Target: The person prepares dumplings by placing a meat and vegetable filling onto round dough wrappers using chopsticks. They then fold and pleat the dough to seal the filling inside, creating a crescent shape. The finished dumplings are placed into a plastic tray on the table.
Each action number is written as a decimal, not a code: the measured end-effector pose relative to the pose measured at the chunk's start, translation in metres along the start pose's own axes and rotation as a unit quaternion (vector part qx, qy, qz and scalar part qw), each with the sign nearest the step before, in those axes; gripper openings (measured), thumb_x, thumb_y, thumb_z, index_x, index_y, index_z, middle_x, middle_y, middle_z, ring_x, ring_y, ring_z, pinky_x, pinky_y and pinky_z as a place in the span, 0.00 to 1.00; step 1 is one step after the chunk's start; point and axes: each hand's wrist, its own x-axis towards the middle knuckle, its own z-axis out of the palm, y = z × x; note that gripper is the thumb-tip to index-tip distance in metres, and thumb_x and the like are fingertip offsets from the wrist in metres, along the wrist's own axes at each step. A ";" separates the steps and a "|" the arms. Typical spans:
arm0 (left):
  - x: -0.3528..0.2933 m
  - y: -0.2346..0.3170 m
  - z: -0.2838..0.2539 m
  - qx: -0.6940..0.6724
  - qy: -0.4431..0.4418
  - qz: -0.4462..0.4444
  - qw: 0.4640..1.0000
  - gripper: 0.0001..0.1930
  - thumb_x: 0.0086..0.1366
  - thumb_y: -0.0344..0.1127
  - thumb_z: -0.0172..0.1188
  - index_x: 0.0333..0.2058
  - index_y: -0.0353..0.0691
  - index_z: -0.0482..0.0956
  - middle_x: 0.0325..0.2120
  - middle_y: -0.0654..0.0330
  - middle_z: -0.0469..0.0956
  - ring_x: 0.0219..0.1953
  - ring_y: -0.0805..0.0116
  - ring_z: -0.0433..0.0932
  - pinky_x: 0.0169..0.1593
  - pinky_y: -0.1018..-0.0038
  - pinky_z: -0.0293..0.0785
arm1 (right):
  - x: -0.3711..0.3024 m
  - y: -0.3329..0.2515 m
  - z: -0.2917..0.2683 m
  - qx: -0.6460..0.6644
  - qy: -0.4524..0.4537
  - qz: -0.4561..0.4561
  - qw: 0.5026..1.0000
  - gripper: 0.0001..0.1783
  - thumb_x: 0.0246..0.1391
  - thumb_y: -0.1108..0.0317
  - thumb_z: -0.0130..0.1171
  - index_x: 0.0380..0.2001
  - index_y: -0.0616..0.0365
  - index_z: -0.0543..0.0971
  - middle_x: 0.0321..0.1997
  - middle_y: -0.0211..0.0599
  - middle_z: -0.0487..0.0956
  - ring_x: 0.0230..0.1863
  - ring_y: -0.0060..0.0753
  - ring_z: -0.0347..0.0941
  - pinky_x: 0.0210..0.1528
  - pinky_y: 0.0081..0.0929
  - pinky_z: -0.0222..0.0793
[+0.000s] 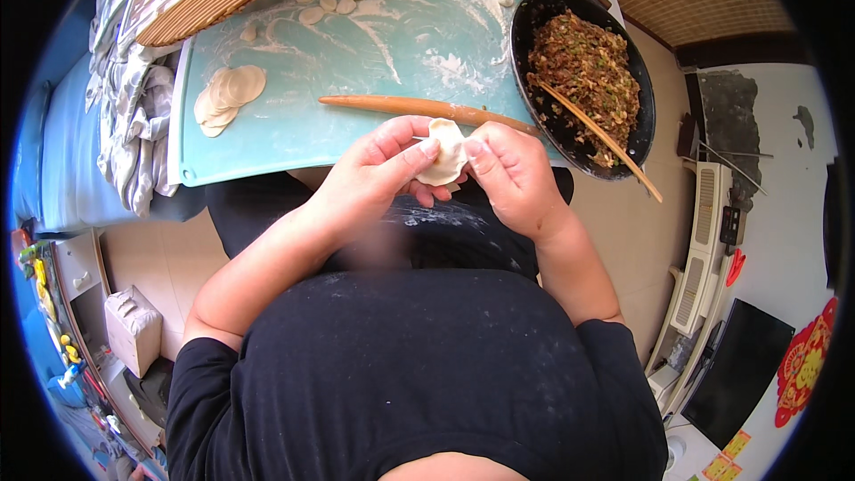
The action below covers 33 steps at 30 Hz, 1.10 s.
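The left hand grasps the dough between thumb and fingers; the right hand pinches its edge. Gentle, even pressure should suit it best.

Room: looks like a home
Flat screen: sits at four o'clock
Red decoration: adorns wall alongside
Teal mat: bears dough discs, ten o'clock

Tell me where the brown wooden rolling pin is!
In the head view, the rolling pin lies above centre on the flat teal mat, just beyond the person's left hand and right hand, its right end by the round black pan.
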 end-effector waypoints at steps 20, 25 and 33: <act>0.003 -0.005 -0.003 0.022 0.013 0.039 0.999 0.14 0.64 0.37 0.48 0.47 0.38 0.65 0.38 0.61 0.72 0.37 0.73 0.73 0.36 0.80 0.69 | 0.002 0.010 0.001 -0.172 0.010 -0.107 0.979 0.09 0.52 0.68 0.51 0.22 0.60 0.68 0.20 0.43 0.70 0.21 0.47 0.66 0.23 0.33 0.61; 0.002 -0.002 -0.001 0.019 0.016 0.044 0.999 0.14 0.63 0.36 0.49 0.46 0.38 0.66 0.38 0.62 0.72 0.36 0.75 0.72 0.37 0.81 0.69 | 0.000 0.007 0.003 -0.099 0.029 -0.098 0.990 0.09 0.51 0.69 0.50 0.21 0.61 0.68 0.19 0.44 0.69 0.20 0.46 0.66 0.23 0.33 0.61; 0.003 -0.004 -0.003 0.057 0.022 0.068 0.996 0.13 0.61 0.33 0.53 0.44 0.37 0.69 0.36 0.63 0.73 0.30 0.79 0.69 0.34 0.85 0.67 | -0.001 0.006 0.001 -0.133 0.017 -0.104 0.985 0.08 0.50 0.69 0.51 0.21 0.61 0.69 0.18 0.43 0.68 0.19 0.45 0.65 0.23 0.31 0.60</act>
